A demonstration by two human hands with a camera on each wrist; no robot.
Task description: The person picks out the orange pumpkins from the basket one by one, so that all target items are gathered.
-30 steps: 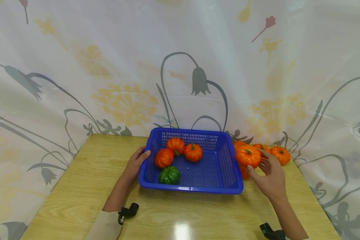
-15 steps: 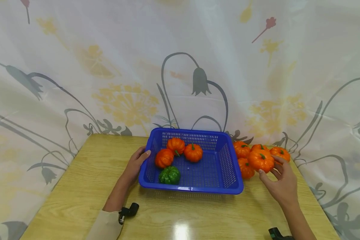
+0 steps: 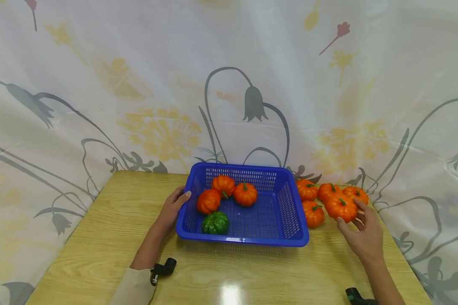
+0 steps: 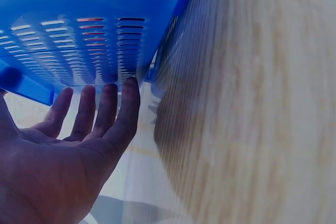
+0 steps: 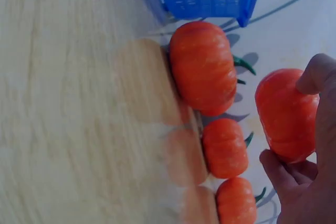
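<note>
My left hand [image 3: 174, 207] holds the left side of a blue plastic basket [image 3: 242, 240], thumb over the rim. In the left wrist view its fingers [image 4: 107, 106] lie against the slotted outer wall. Three orange pumpkins and one green pumpkin [image 3: 215, 223] sit in the basket's left half. To the right of the basket, my right hand [image 3: 366, 235] grips a small orange pumpkin [image 3: 337, 207] with a green stem. The right wrist view shows this pumpkin [image 5: 287, 116] raised off the table, between thumb and fingers.
Several more orange pumpkins [image 3: 313, 214] rest on the wooden table [image 3: 213, 275] right of the basket, behind and left of the held one. A pale curtain [image 3: 156, 84] with printed flowers hangs along the table's back and sides.
My right hand has carried its orange pumpkin rightward and slightly down, away from the basket's right rim. The left hand and the basket have stayed in place.
</note>
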